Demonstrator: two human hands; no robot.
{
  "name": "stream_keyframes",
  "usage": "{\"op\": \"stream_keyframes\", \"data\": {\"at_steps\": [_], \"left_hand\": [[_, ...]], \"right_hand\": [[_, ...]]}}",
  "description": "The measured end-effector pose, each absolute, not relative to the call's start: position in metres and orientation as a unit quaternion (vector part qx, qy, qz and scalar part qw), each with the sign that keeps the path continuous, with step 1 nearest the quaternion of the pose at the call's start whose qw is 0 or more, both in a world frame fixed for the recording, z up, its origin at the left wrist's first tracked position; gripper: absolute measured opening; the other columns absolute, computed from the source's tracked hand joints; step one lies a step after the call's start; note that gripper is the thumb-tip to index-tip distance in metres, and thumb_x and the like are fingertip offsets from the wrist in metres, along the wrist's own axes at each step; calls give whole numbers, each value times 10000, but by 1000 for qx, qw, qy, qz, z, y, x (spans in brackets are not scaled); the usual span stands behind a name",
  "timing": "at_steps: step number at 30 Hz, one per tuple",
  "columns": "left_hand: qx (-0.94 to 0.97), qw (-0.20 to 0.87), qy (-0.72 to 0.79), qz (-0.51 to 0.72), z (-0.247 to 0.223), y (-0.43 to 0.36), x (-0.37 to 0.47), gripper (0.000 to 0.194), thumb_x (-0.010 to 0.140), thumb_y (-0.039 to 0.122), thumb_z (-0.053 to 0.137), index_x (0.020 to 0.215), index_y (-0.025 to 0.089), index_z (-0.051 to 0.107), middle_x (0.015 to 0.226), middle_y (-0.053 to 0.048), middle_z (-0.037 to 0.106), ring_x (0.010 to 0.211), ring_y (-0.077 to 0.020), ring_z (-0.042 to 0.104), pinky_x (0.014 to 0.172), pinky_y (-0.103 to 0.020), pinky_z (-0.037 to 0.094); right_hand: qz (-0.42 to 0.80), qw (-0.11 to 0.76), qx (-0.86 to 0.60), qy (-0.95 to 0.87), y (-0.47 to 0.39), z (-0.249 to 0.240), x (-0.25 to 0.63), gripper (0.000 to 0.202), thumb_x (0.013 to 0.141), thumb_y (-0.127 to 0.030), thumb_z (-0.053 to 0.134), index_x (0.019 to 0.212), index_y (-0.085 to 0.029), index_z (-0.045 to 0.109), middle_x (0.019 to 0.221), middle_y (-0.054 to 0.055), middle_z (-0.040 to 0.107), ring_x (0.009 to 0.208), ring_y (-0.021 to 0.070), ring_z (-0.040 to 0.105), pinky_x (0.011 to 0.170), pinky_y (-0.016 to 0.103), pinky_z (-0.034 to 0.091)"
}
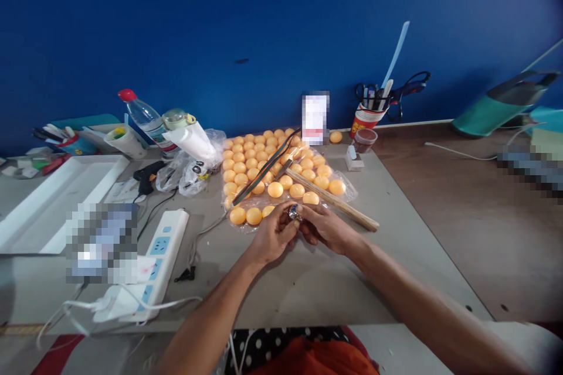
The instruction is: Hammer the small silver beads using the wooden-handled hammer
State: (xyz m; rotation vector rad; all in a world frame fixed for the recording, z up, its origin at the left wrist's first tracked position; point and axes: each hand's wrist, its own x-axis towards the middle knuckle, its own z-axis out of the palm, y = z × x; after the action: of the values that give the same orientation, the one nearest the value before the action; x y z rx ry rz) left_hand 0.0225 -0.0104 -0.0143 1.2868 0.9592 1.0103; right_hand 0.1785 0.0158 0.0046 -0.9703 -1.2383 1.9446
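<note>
Small shiny metal piece (295,212), one — just below frame centre, pinched in the curled fingers of left hand (277,234) and right hand (328,226). Wooden-handled hammer (335,200) — mid-frame, partly on orange balls (275,189).

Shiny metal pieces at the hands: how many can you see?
1: a small metal piece held between the left hand and right hand, near the orange balls. The hands may hide others.

My view registers 2 bare forearms (224,304) — below, orange-red clothing (312,358) and black fabric (264,341), white-dotted.
</note>
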Motion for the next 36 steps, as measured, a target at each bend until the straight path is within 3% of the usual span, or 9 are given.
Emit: {"op": "stream_keyframes", "data": {"at_steps": [8,12,15,20,24,28,30,33,36], "left_hand": [[544,611,367,442,-17,-9,23,547,828,436,676,1286,215,472,987,-63,641,752,-154,599,609,-251,478],[539,603,381,448,-16,-9,24,477,847,448,655,1217,198,486,903,-47,651,688,-147,591,509,-219,428],[557,583,367,463,-14,-10,25,465,850,447,656,1210,208,484,823,-29,657,671,-155,604,542,-241,455],[570,552,378,477,-14,-10,25,460,848,427,664,1209,208,481,888,-36,662,687,-147,622,636,-278,503],[516,606,378,472,-11,-11,24,562,825,446,686,1275,221,437,1028,-69,651,720,-153,638,594,-263,499],[443,672,351,478,-8,-11,22,597,866,528,603,1343,233,399,945,-50,671,681,-152,646,669,-314,530],[415,694,346,475,-8,-10,21,546,876,546,577,1300,224,455,942,-56,680,710,-162,655,680,-320,534],[399,697,358,476,-9,-8,21,458,832,491,664,1163,196,548,910,-45,684,673,-141,634,635,-287,527],[397,683,370,489,-10,-8,21,427,807,422,713,1139,208,551,917,-30,686,675,-135,628,647,-289,537]], "right_hand": [[742,319,-364,-464,17,4,182,476,777,-631,651,740,-161,585,495,-55,504,354,49,372,354,196,257],[755,323,-364,-440,18,-1,183,495,773,-659,630,711,-171,574,514,-29,543,365,71,428,365,209,304],[767,331,-366,-411,19,0,185,519,763,-695,603,694,-181,577,525,-14,548,376,90,450,377,231,342],[740,326,-332,-486,19,5,185,376,781,-543,686,791,-177,603,626,-16,561,455,85,470,437,224,368],[620,359,-379,-586,17,2,186,309,844,-462,628,942,-170,611,710,4,589,548,118,507,515,255,424],[312,429,-449,-719,16,-5,188,378,799,-222,631,1170,-191,570,969,79,635,781,202,582,736,364,504],[224,429,-427,-764,15,-7,188,402,805,-160,584,1205,-195,555,1059,115,621,885,239,595,802,409,511],[207,410,-385,-801,14,-7,187,403,827,-149,565,1225,-201,539,1108,132,608,1018,273,586,849,428,515],[244,397,-392,-793,13,-4,187,388,836,-177,581,1220,-210,533,1051,107,618,940,248,598,805,405,527]]}}
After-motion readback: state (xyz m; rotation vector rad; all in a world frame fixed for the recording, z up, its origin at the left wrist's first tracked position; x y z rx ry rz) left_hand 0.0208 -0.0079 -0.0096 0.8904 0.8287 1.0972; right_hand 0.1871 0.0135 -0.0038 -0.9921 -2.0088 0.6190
